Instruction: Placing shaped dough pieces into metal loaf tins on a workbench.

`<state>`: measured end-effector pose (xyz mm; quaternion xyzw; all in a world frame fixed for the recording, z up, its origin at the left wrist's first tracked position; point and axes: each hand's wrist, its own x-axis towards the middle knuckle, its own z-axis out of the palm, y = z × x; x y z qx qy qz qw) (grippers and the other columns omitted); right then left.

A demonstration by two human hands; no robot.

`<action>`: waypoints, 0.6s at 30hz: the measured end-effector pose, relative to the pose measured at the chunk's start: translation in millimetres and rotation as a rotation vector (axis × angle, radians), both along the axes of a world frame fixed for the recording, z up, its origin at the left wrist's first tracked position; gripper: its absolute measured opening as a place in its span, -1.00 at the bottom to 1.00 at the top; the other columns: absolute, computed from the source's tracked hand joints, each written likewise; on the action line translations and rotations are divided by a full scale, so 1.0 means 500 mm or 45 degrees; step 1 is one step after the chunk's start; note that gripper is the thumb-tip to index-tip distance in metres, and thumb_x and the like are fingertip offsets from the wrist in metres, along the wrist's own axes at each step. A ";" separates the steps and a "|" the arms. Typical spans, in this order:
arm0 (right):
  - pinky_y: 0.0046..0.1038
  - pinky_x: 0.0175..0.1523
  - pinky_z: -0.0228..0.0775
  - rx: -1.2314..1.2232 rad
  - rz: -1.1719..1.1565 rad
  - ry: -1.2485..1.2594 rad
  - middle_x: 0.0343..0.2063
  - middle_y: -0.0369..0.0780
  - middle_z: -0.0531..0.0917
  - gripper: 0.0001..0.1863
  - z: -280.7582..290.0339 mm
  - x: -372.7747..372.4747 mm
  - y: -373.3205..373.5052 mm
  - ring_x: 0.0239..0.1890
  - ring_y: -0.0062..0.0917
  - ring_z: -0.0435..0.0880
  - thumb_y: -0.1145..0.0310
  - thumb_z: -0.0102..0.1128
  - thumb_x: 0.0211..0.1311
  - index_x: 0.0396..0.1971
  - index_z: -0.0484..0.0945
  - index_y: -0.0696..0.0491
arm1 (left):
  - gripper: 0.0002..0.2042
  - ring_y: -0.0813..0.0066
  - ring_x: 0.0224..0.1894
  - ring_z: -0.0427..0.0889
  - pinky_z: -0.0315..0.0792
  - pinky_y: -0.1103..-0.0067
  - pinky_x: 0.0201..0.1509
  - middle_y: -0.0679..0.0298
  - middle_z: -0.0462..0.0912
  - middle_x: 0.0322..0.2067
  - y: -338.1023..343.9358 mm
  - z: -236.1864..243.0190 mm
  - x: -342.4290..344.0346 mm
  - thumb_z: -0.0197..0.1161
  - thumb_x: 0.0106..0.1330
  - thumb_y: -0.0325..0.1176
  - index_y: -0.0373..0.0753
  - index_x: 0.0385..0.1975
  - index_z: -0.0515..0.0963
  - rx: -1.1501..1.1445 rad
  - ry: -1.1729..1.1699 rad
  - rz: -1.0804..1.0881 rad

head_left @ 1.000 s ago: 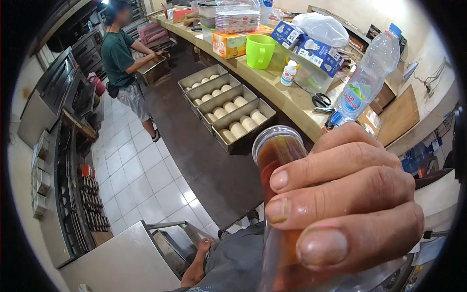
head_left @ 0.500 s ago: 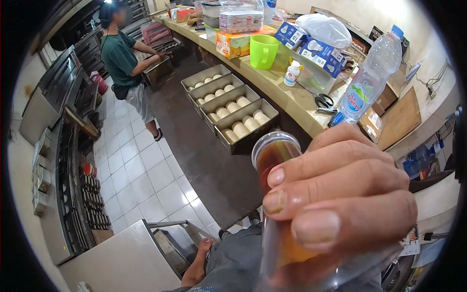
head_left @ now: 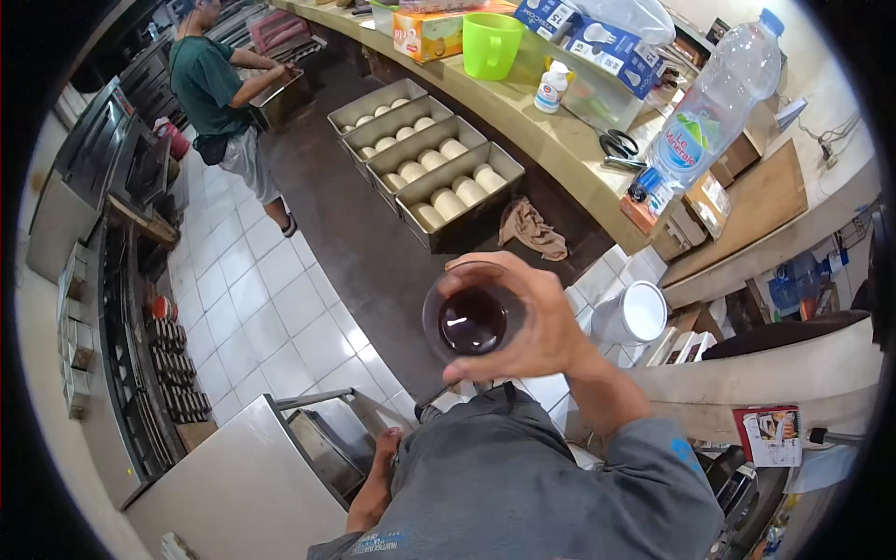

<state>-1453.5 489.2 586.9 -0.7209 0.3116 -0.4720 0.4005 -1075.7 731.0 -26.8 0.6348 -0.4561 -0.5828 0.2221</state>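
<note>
In front of my chest, my right hand [head_left: 532, 317] is wrapped around a clear drinking glass [head_left: 433, 317]. Looking down through its mouth, I see a dark reddish-brown drink [head_left: 472, 322] inside. My left hand [head_left: 387, 444] hangs low at my left side, beside the metal-framed pale table. Its fingers look loosely curled but are too small and partly hidden to judge. Beyond the glass, several metal loaf pans [head_left: 457, 191] stand side by side on the dark worktop, each with pale dough pieces in it. A crumpled brown cloth [head_left: 532, 230] lies to the right of the pans.
Along the raised ledge are a green mug [head_left: 492, 45], a small white bottle [head_left: 551, 88], scissors [head_left: 618, 147] and a large plastic bottle [head_left: 714, 103]. A white bucket [head_left: 635, 313] stands right. A co-worker [head_left: 210, 89] holds a pan at far left. The pale table [head_left: 233, 476] is lower left.
My right hand has lowered the glass away from the camera, so its mouth now shows from above. The view has shifted, bringing the cloth and bucket into sight.
</note>
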 end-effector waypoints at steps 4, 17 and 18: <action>-0.43 0.13 0.55 0.126 -0.183 -0.037 -0.08 -0.22 0.75 -0.10 -0.186 -0.023 -0.018 -0.08 -0.49 0.73 0.39 0.77 -0.29 0.19 0.51 0.13 | -0.74 0.43 -0.33 0.66 0.51 0.57 -0.21 0.22 0.72 -0.34 0.015 0.006 0.006 0.37 0.32 -0.27 -0.24 -0.08 0.68 0.049 -0.032 0.004; -0.44 0.23 0.46 0.164 -1.046 0.114 0.00 -0.18 0.71 -0.25 -0.512 -0.224 -0.088 0.02 -0.41 0.69 0.46 0.69 -0.12 0.14 0.48 0.16 | -0.74 0.41 -0.33 0.67 0.52 0.56 -0.20 0.22 0.73 -0.34 -0.011 -0.016 0.029 0.36 0.33 -0.24 -0.23 -0.09 0.69 0.186 -0.146 0.049; -0.44 0.22 0.46 0.133 -1.102 0.139 -0.01 -0.18 0.71 -0.26 -0.518 -0.234 -0.091 0.02 -0.40 0.69 0.46 0.68 -0.11 0.14 0.48 0.16 | -0.74 0.41 -0.33 0.67 0.52 0.56 -0.20 0.22 0.73 -0.34 -0.008 -0.016 0.027 0.35 0.33 -0.24 -0.23 -0.09 0.69 0.192 -0.152 0.055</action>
